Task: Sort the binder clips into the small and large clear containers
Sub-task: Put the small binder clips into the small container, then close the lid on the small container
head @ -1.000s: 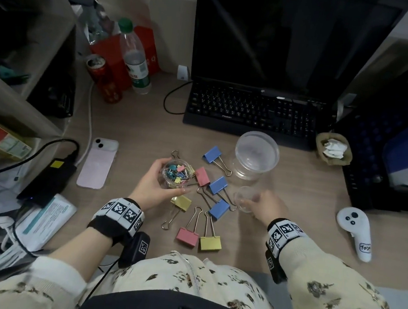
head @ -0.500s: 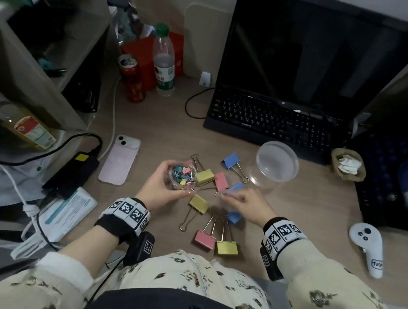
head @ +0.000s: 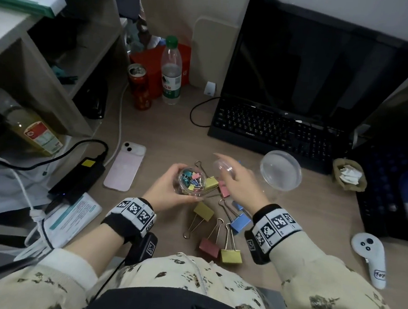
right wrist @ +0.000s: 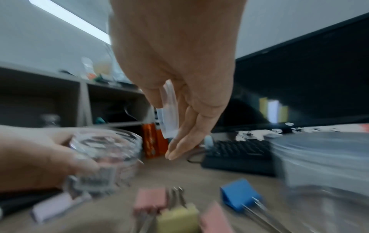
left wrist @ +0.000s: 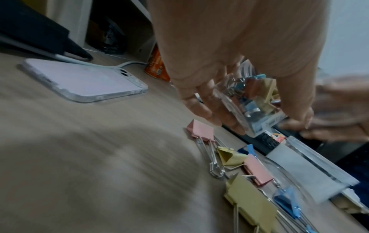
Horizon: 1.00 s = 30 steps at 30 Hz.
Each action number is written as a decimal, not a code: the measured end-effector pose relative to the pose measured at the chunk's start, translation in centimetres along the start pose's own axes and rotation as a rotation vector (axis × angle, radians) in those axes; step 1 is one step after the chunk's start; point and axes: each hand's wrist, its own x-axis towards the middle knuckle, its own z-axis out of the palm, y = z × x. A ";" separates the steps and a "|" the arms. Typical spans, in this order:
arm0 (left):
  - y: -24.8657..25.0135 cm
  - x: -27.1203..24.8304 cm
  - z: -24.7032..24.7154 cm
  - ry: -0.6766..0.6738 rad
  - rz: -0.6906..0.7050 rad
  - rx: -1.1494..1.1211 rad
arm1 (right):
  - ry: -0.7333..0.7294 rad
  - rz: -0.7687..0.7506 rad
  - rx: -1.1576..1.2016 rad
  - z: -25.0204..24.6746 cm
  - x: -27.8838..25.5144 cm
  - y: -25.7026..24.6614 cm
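My left hand (head: 170, 186) grips the small clear container (head: 192, 181), which holds several small coloured binder clips and is tilted just above the desk. To its right my right hand (head: 235, 179) pinches a small clear lid (head: 221, 165), raised and apart from the container; the right wrist view shows the lid (right wrist: 169, 116) between thumb and fingers. The large clear container (head: 280, 171) stands behind, with nothing visible in it. Several large binder clips lie on the desk: yellow (head: 204, 211), pink (head: 209, 247), blue (head: 241, 223). The left wrist view shows the small container (left wrist: 253, 100) in my fingers.
A black laptop (head: 274, 133) stands behind the clips. A pink phone (head: 124, 169) and a black charger (head: 77, 182) lie to the left. A bottle (head: 171, 77) and red can (head: 139, 87) stand at back left. A white controller (head: 371, 257) lies at right.
My right hand took the clear lid off the desk near the large container, then carried it left and up beside the small container. The left hand kept hold of the small container.
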 end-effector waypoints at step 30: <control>4.9 0.2 0.0 0.110 0.117 0.202 | -0.020 -0.155 -0.048 2.7 0.8 -3.2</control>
